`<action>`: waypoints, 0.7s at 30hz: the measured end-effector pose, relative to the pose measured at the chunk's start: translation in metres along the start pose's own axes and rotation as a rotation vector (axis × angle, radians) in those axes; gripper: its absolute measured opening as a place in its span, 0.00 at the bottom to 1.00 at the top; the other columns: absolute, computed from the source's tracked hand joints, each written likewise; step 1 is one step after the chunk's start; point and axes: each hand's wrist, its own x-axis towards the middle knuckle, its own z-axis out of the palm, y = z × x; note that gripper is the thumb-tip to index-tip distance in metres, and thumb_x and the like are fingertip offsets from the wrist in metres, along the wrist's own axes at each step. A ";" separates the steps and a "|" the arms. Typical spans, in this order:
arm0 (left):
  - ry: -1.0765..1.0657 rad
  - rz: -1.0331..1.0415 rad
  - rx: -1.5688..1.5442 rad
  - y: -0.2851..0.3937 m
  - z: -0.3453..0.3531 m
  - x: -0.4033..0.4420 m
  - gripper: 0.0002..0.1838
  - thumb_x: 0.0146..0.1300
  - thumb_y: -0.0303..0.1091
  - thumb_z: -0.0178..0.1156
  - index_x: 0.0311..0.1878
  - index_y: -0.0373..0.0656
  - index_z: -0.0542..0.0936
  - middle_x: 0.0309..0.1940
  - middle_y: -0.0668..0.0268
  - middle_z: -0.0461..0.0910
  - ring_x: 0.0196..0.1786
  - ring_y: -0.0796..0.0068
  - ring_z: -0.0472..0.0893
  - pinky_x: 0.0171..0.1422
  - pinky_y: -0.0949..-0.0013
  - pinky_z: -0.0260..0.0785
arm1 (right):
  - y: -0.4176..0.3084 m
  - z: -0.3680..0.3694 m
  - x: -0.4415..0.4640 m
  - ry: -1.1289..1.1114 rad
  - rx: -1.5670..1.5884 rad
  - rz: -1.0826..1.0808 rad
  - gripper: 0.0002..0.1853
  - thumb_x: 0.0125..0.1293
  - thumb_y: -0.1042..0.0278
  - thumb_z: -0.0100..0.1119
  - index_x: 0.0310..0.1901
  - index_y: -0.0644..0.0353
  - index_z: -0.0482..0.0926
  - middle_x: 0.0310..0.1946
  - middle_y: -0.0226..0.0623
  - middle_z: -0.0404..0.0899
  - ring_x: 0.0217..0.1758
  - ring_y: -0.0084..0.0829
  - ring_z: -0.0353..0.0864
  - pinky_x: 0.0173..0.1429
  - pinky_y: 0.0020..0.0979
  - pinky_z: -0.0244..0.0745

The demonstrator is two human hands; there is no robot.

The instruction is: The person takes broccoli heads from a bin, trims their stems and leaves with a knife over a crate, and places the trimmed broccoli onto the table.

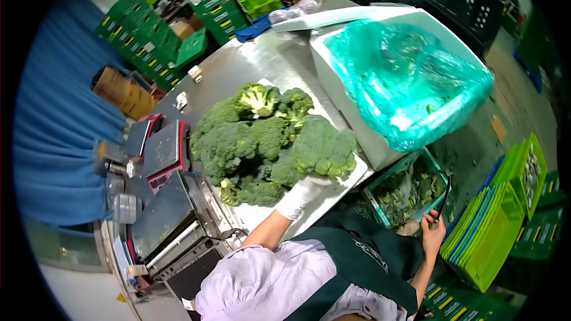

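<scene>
My left hand [302,195], in a white glove, is at the lower edge of a broccoli head [323,148], its fingers partly hidden beneath it. Beside that head lies a pile of broccoli [238,142] on a white board [351,184] on the metal table. Low on the right, my right hand [433,226] is bare and closed around the handle of a dark knife [443,199], whose blade points up. The knife is over the right edge of a green crate [386,217] that holds broccoli trimmings.
A white foam box [351,107] lined with green plastic [410,83] stands behind the crate. Scales [163,148] line the left side. Lime-green baskets [488,226] are stacked at the right, and green crates [143,41] stand at the back left.
</scene>
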 end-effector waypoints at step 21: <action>0.407 0.148 0.006 0.140 -0.004 -0.006 0.13 0.60 0.37 0.62 0.44 0.39 0.80 0.41 0.65 0.80 0.41 0.73 0.79 0.46 0.72 0.72 | -0.011 0.028 0.003 -0.096 -0.079 -0.021 0.17 0.61 0.71 0.65 0.48 0.70 0.74 0.39 0.38 0.81 0.43 0.25 0.78 0.49 0.28 0.73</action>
